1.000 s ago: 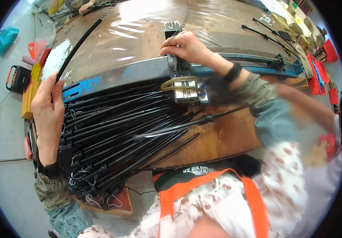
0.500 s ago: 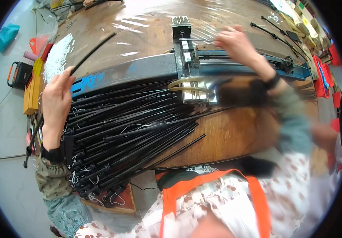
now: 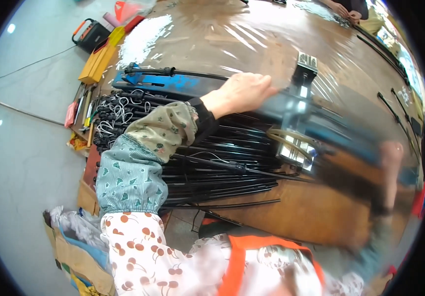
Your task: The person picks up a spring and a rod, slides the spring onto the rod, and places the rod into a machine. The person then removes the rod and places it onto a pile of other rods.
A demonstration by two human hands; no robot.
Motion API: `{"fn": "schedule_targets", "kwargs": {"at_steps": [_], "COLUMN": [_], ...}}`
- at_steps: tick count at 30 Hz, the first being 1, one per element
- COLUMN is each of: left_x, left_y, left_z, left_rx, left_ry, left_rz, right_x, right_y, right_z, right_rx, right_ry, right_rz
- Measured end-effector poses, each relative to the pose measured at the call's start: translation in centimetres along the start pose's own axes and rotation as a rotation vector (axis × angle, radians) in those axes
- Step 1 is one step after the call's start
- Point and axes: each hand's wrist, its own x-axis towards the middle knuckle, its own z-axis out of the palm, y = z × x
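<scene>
My left hand [image 3: 244, 92] is closed around a thin black rod [image 3: 200, 74]. The rod runs lengthwise over the grey-and-blue metal rail [image 3: 185, 81], with a thicker black fitting at its left. Just right of that hand stands an upright metal clamping device [image 3: 305, 74], partly blurred, with a bent yellowish tube [image 3: 281, 135] low on it. My right hand [image 3: 390, 158] is over the rail's right part, smeared by motion; its fingers and anything in them cannot be made out. Below the rail lies a heap of black rods [image 3: 232, 153], some with white cords, partly behind my left forearm.
White short pieces [image 3: 143, 39] are piled at the far left, beside a yellow bin [image 3: 99, 61]. Hand tools [image 3: 85, 106] line the table's left edge. Another person's hands [image 3: 346, 12] are at the far right. More black rods [image 3: 395, 111] lie at the right.
My left hand has brought the black rod rightward onto the rail, towards the clamping device. My right hand has moved from the device's top to the right and nearer. The whole view has shifted.
</scene>
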Motion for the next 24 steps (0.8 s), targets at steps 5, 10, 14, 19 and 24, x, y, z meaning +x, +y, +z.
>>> {"fn": "schedule_targets", "kwargs": {"at_steps": [5, 10, 14, 19, 24], "left_x": [0.2, 0.1, 0.0, 0.3, 0.2], "left_y": [0.6, -0.3, 0.3, 0.0, 0.8], "left_z": [0.7, 1.1, 1.1, 1.1, 1.5], "left_rx": [-0.188, -0.252, -0.081, -0.095, -0.06], "left_ry": [0.054, 0.181, 0.096, -0.02, 0.097], "left_rz": [-0.048, -0.028, -0.011, 0.027, 0.044], "right_x": [1.0, 1.1, 1.1, -1.9, 3.6], "right_y": [-1.0, -1.1, -1.4, 0.1, -14.4], "right_z": [0.1, 0.0, -0.3, 0.2, -5.3], "right_rx": [0.103, 0.12, 0.138, 0.114, -0.006], "right_ry": [0.021, 0.028, 0.024, 0.018, 0.2], "right_rz": [0.056, 0.119, 0.13, 0.054, -0.138]}}
